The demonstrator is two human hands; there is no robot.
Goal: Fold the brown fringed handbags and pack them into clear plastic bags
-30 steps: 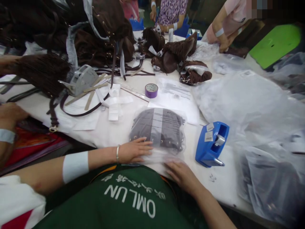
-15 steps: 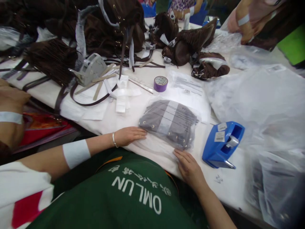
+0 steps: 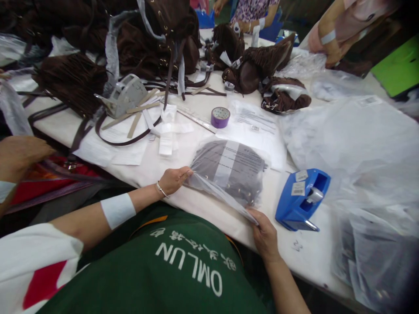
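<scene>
Left hand (image 3: pixel 176 179) and right hand (image 3: pixel 266 233) are pinching the plastic bag (image 3: pixel 231 168) — its long axis slanting crosswise, right end nearer

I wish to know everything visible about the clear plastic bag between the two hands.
The clear plastic bag lies on the white table, printed with small dark text. Through it show a dark rounded item with shiny spots and a pale band. The left hand and right hand each pinch its near edge, stretched straight between them.
</scene>
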